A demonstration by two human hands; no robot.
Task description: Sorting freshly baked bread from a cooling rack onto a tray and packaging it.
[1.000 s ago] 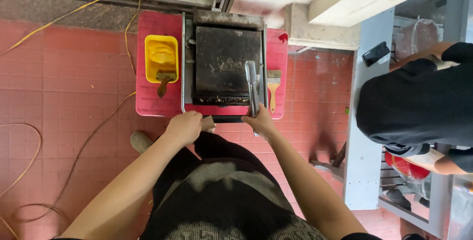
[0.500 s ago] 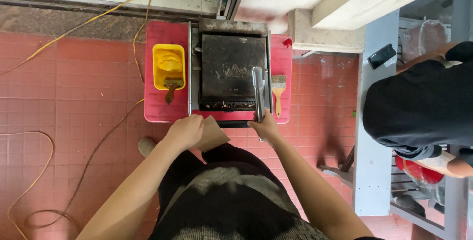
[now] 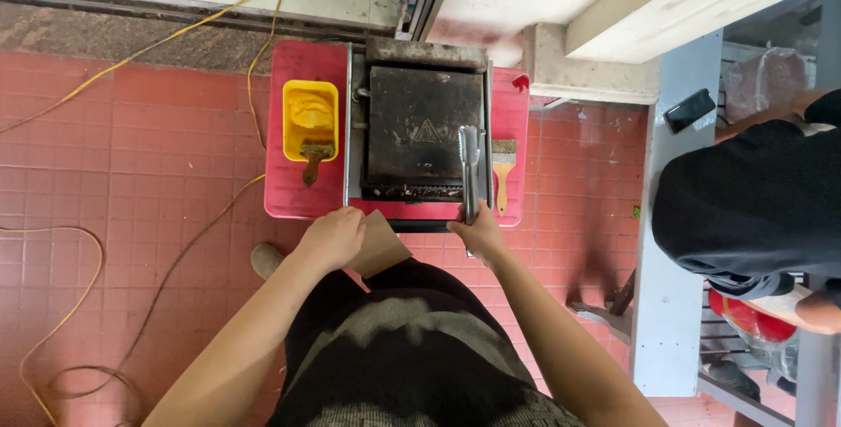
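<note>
The right hand (image 3: 477,232) is closed around the near end of a pair of metal tongs (image 3: 469,169), its fingers wrapped about the handles; the tongs are long, slim and silver-grey, with both arms lying close together, and they run away from the hand over the right part of a dark griddle plate (image 3: 423,129), their tips near its middle. The griddle plate is a square, blackened slab with a faint triangular mark on it and a line of pale crumbs along its near edge; it sits in a metal frame on a red surface (image 3: 302,199). The left hand (image 3: 333,239) is curled around a flat piece of brown cardboard (image 3: 381,243), thumb and fingers pinching its left side, and the card juts out to the right just in front of the near edge of the griddle, tilted, with one corner pointing down toward the person's dark clothing. On the red surface to the left of the griddle stands a yellow tub (image 3: 309,116) with yellow paste inside, and a brush (image 3: 315,157) with a wooden handle rests across its near rim. To the right of the tongs a second brush (image 3: 503,169) with a pale wooden handle lies on the red surface. Yellow cables (image 3: 175,33) trail over the red tiled floor (image 3: 131,155). At the right edge another person in a black top (image 3: 753,199) stands by a grey rack.
</note>
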